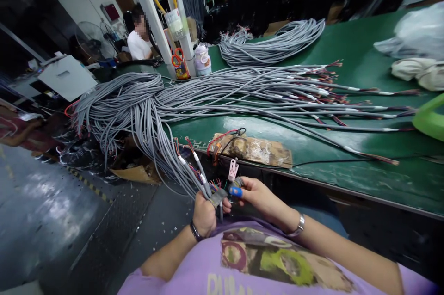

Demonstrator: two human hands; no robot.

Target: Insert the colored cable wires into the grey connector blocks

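My left hand (204,215) is closed around a bunch of grey cables (180,172) that hang over the table's near edge. Grey tape covers part of its thumb. Thin coloured wires (217,185) fan out from a cable end between my two hands. With thumb and fingers pinched together, my right hand (255,197) is close to those wires; blue tape wraps one of its digits. A small pink plastic piece (233,170) stands right at its fingertips. What exactly lies in the pinch is hidden.
Long grey cables (222,89) with stripped ends cover the green table (354,47). A wooden board (267,150) with a black lead lies at the near edge. Behind are a coiled bundle (277,47), orange-handled scissors (178,57), a bottle (202,60) and a seated person (138,45).
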